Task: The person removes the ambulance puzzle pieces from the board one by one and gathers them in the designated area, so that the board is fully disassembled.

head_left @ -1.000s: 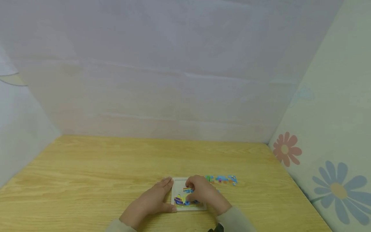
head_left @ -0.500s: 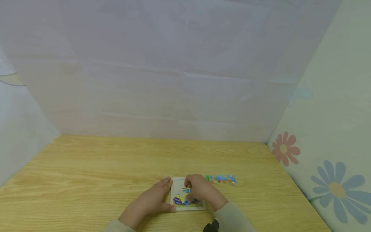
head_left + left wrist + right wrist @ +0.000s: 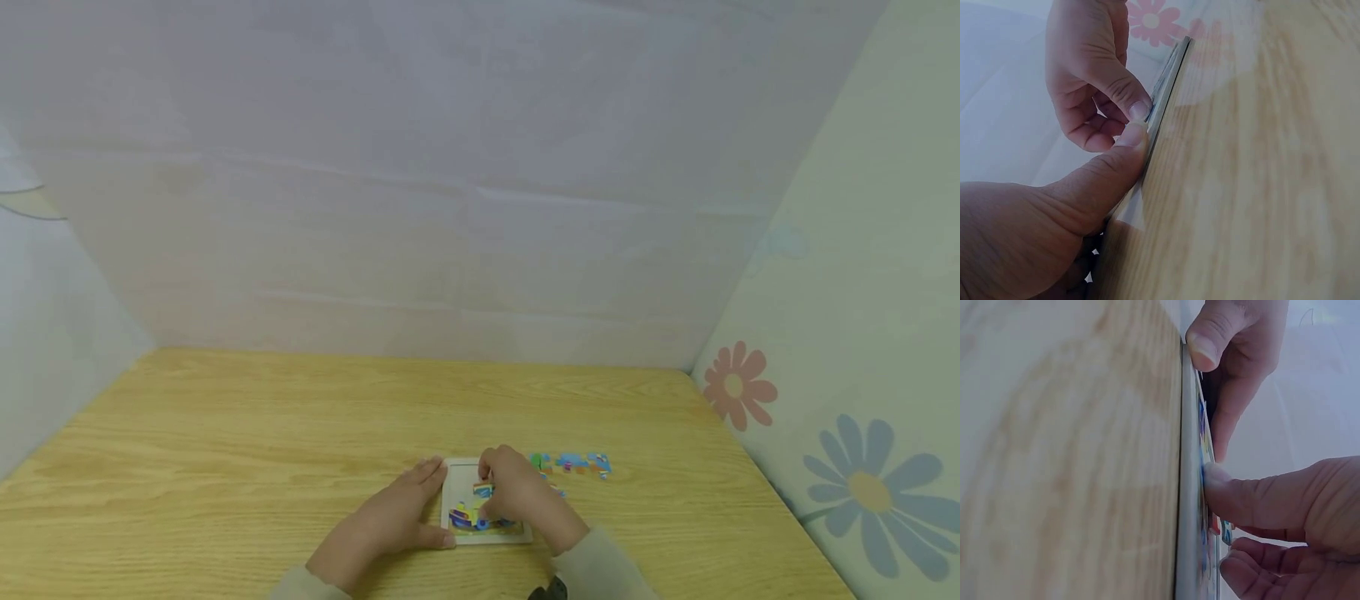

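A shallow pale puzzle tray (image 3: 457,475) lies on the table, with colourful jigsaw pieces (image 3: 467,521) filling its near part. My left hand (image 3: 393,508) braces the tray's left side. Its fingers lie straight along the far left edge, while its thumb (image 3: 1107,172) rests on the near left corner. Over the tray's right half, my right hand (image 3: 517,496) pinches a small puzzle piece (image 3: 1227,532) between thumb and curled fingers. In the right wrist view the thumb (image 3: 1247,500) reaches the assembled pieces. The hand hides much of the tray's right side.
Loose puzzle pieces (image 3: 573,461) lie on the wooden table (image 3: 300,425) to the right of the tray, some partly behind the right hand. A pale wall (image 3: 420,250) stands behind the table, and a flower-printed wall (image 3: 840,350) on the right.
My right hand has shifted slightly up and left over the tray, and the piece by its fingers looks turned a little. The left hand keeps its place.
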### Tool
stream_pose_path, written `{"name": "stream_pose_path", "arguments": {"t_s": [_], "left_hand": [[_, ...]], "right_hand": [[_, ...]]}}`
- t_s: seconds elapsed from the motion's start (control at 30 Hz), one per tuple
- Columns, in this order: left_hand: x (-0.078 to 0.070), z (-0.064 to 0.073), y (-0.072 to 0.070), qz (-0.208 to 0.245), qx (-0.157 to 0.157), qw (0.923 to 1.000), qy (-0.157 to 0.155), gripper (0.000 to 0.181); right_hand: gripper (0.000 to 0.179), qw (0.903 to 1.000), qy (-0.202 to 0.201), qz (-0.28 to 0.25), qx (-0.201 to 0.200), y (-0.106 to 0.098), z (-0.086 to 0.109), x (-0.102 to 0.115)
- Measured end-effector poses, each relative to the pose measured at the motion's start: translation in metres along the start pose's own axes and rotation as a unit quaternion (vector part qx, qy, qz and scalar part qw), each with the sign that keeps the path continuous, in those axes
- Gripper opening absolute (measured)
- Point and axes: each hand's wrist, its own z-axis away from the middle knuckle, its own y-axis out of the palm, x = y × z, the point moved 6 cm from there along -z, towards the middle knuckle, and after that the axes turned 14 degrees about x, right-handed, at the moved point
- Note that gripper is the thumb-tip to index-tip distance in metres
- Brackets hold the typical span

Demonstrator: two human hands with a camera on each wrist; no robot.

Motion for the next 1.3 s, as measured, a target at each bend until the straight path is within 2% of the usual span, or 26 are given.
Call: {"name": "stream_pose_path", "arguments": {"t_s": [0.2,0.33,0.9,1.03,1.2,1.3], "left_hand": [[-0.001,0.001,-0.002,0.001,-0.002,1.0000,-0.001,0.096],[0.000,0.001,-0.002,0.001,-0.001,1.0000,0.000,0.095],[-0.001,0.001,-0.002,-0.001,-0.003,1.0000,0.001,0.096],[-0.001,0.001,-0.002,-0.002,-0.002,1.0000,0.001,0.096],[-0.002,0.001,-0.001,-0.002,-0.001,1.0000,0.001,0.096],[-0.002,0.001,-0.001,-0.001,-0.001,1.0000,0.001,0.096]], "right_hand": [[0.043,0.9993,-0.032,-0.006,-0.019,0.000,0.003,0.002],[0.043,0.9984,-0.041,-0.033,-0.022,0.001,0.003,0.001],[0.044,0.9881,-0.040,-0.148,-0.018,0.011,0.003,-0.015],[0.043,0.9809,-0.044,-0.189,-0.020,0.013,0.004,-0.021],[0.041,0.9600,-0.046,-0.276,-0.013,0.014,0.002,-0.028],[0.040,0.9528,-0.049,-0.299,-0.012,0.014,0.001,-0.031]]}}
